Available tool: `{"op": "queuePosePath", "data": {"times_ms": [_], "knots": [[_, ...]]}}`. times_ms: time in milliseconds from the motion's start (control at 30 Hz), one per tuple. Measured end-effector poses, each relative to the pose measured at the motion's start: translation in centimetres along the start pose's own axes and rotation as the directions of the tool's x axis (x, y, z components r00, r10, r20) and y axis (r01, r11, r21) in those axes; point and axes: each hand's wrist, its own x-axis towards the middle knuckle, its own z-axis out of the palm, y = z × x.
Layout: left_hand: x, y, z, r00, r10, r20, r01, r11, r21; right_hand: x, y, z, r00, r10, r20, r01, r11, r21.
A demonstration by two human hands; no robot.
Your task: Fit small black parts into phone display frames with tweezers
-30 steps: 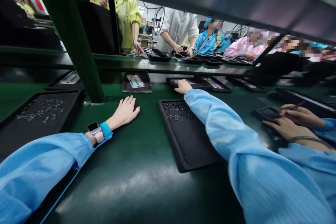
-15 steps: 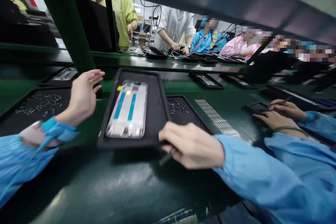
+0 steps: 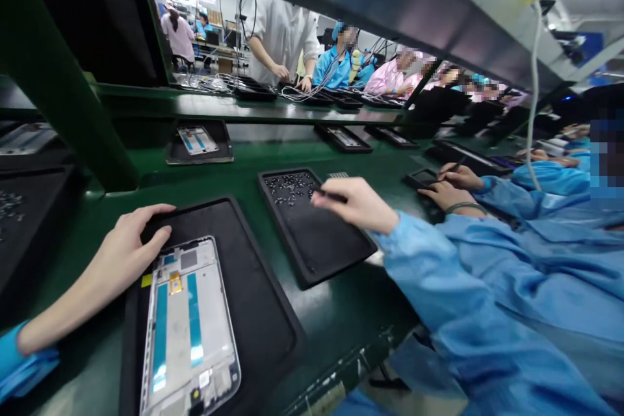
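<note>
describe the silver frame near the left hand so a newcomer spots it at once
On the green bench, go to the nearest black tray, lower left in view. Inside lies a silver frame with two blue strips. Unlike the similar frames farther back, it has the left hand beside its far end.

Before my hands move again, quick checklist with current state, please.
1. Left hand at frame tray: ok, at its far-left corner.
2. Frame inside that tray: ok for the visible part; its near end runs out of view.
3. Trays apart: ok, bare bench shows between them.
4. Parts in parts tray: ok, gathered at the far end.
5. Dark tool in right hand: ok.
6. Part on tool tip: cannot tell, too small.
</note>
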Motion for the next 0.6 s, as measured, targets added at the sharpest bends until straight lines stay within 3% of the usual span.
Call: {"op": "queuePosePath", "data": {"times_ms": [100,200,367,600], "knots": [[-0.3,1.7,0.2,1.0,-0.01,-0.006,0.009,0.997,-0.079,4.0,6.0,-1.1,0.979,0.157,0.13,-0.13,0.972,-0.195],[-0.4,2.6,0.9,1.0,0.01,0.028,-0.007,0.993,-0.114,5.9,9.5,-0.1,0.965,0.215,0.149,-0.176,0.955,-0.239],[0.1,2.4,1.8,0.997,0.029,0.072,-0.022,0.994,-0.104,5.9,9.5,2.3,0.963,0.241,0.123,-0.196,0.935,-0.295],[-0.2,2.8,1.4,0.997,0.029,0.068,-0.021,0.993,-0.116,6.0,8.5,2.5,0.942,0.32,0.106,-0.273,0.908,-0.318]]}}
